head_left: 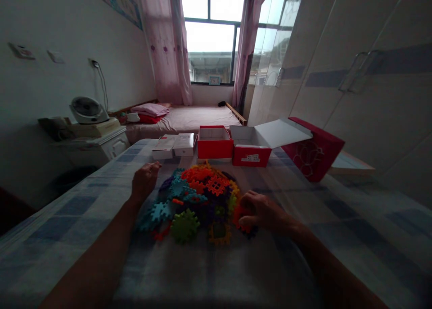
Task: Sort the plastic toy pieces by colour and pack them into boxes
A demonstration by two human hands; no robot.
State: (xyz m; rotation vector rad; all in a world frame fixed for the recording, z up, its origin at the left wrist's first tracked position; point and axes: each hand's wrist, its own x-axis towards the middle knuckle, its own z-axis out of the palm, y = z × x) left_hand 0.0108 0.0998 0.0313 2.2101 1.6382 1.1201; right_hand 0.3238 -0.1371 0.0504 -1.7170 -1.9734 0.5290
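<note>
A heap of plastic gear-like building pieces [202, 196] in orange, blue, purple, yellow and green lies on the checked cloth in front of me. My left hand [145, 180] is beside the heap's far left side, its fingers curled together; whether anything is in them is hidden. At the right edge of the heap, my right hand [261, 210] has its thumb and fingers bent round an orange gear piece [239, 215]. A green gear piece [185, 226] and a yellow square frame piece [219, 233] lie at the near side. Light blue gears [160, 211] spread out at the left.
Behind the heap stand two open red boxes [215, 149] [251, 156], with small white boxes [184, 145] to their left. A dark red bag [312, 151] leans at the right. Farther off are a bed [202, 117] and a fan [87, 110].
</note>
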